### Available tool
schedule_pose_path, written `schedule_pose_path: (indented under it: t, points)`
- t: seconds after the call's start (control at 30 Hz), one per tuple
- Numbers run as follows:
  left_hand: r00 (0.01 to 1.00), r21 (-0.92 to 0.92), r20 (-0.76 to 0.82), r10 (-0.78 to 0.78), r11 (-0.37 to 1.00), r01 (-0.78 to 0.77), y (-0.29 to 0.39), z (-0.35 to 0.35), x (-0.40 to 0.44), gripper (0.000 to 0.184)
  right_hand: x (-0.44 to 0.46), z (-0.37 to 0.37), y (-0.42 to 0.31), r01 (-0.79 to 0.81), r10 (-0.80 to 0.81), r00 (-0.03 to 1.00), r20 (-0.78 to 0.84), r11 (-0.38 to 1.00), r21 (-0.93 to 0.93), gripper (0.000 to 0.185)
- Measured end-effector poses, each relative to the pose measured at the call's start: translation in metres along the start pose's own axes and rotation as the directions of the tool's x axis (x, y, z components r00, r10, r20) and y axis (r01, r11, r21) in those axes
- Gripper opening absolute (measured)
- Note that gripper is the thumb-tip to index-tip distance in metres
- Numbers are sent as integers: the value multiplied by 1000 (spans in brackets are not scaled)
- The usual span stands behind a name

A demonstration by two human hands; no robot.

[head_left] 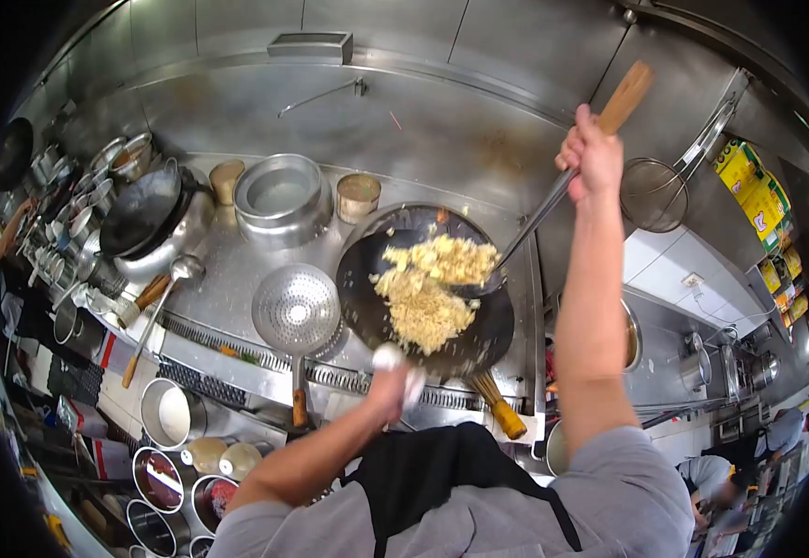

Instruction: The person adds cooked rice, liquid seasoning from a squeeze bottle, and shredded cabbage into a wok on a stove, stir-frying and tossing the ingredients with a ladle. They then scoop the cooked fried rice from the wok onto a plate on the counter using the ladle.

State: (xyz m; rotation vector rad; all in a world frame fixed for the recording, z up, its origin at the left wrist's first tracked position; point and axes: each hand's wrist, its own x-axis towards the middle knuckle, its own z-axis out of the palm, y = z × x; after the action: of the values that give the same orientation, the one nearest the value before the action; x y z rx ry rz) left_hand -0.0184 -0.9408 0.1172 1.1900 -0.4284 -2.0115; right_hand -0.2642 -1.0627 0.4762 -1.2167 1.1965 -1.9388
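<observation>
A black wok, tilted over the stove, has fried rice with bits of egg tossed up in it, with loose grains in the air. My left hand is closed around a white cloth at the wok's near edge; the part of the wok under the cloth is hidden. My right hand is raised at the upper right, wrapped around the long handle of a ladle below its wooden end. The ladle's bowl rests against the rice at the wok's right side.
A perforated strainer lies left of the wok, near a metal pot and a ladle. A bamboo brush sits at the wok's near right. A wire skimmer hangs right; containers stand lower left. Other people work at both edges.
</observation>
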Motion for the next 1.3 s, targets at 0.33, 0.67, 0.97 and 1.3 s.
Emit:
schedule_pose_path:
  t: [0.33,0.67,0.97,1.3]
  points:
    - [990,153,132,59,985,-79,-38,-68,-9,25,21,22,53,3,-4,999,-54,1000,-11,26]
    - [956,175,157,246,946,-272,-45,-29,74,24,-40,-9,187,34,-20,998,-58,970,242,25]
    - [998,74,52,25,997,-28,6,38,111,17,-5,-24,62,71,-67,993,-101,997,39,29]
    - [998,208,-7,69,976,-66,5,32,140,22,6,11,132,-39,31,985,167,998,44,28]
